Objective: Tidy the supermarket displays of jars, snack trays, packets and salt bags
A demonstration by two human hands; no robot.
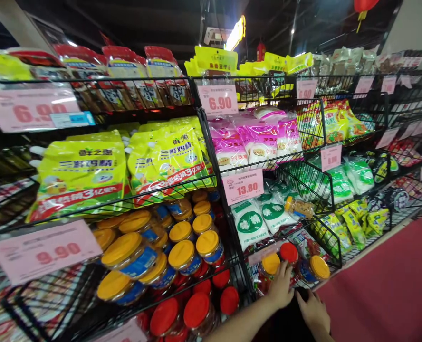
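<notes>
My left hand (281, 288) reaches in at the bottom shelf, its fingers stretched out and apart. The fingertips lie at the lower edge of a red-lidded jar (289, 253); whether they touch it I cannot tell. Beside it are a yellow-lidded jar (270, 263) on the left and another yellow-lidded jar (319, 268), tilted, on the right. My right hand (315, 311) is lower down, fingers loosely extended against a black surface (293, 317) that I cannot identify. I see nothing held in it.
Wire shelves hold yellow seasoning bags (86, 173), pink-white bags (259, 137) and green-white bags (250, 223). A jar (299, 207) lies sideways on the latter. Several yellow-lidded jars (182, 256) and red-lidded jars (198, 311) fill the left racks. Price cards (242, 186) hang in front. Red floor (385, 285) stretches right.
</notes>
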